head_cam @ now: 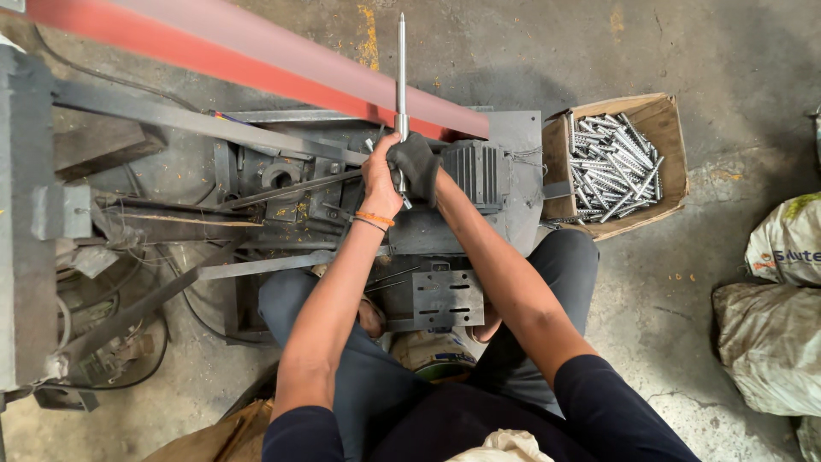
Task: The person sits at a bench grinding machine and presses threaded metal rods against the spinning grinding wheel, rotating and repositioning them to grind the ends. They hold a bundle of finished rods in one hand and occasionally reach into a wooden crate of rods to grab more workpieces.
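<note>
A long grey metal rod (pixel 401 68) points away from me over a grey machine (pixel 445 197). My right hand (pixel 416 167), in a dark glove, grips the rod's near end. My bare left hand (pixel 379 175), with an orange band at the wrist, is closed on the same rod end right beside the glove. Both hands meet above the machine's ribbed motor housing (pixel 477 169). The rod's near tip is hidden between my hands.
A cardboard box (pixel 671 128) full of several short metal rods stands at the right of the machine. A red beam (pixel 214 43) crosses the top left. Grey steel bars and cables lie at the left. Sacks (pixel 774 334) sit at the right edge on the concrete floor.
</note>
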